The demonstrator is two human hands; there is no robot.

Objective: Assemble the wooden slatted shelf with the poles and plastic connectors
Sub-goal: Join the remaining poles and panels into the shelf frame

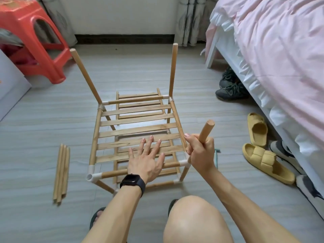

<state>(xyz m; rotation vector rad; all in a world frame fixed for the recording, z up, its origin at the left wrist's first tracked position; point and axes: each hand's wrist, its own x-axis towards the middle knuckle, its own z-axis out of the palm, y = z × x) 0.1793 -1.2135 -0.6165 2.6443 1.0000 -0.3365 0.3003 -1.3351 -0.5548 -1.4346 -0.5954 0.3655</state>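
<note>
Head view, looking down on a grey floor [157,67].

- Wooden slatted shelf [136,123] stands mid-floor, partly built: a slatted tier raised on short legs, with round rails along its four sides.
- White plastic connectors at the corners. The near-left connector [93,176] has an open socket. The near-right connector [185,163] sits just below the right fist.
- Two upright poles rise from the far corners. The far-left pole [85,76] leans out to the left; the far-right pole [173,71] stands nearly straight.
- A second slatted panel [138,102] lies flat on the floor under the frame, showing through the slats.
- Left hand [145,162]: fingers straight and spread, palm down on the near slats, gripping nothing. Black watch [132,181] on that wrist.
- Right hand [201,153]: fist wrapped tight round a loose pole [206,130] at the near-right corner. The pole's free end points up and right; its lower end is hidden behind the fist, so whether it is seated cannot be told.
- Spare poles [61,172] lie bundled on the floor, left of the shelf and well apart from both hands.
- Surroundings: red plastic stool [35,37] far left, pink bed [280,50] along the right, yellow slippers [268,162] beside it. The person's bare knee [192,220] is nearest.
</note>
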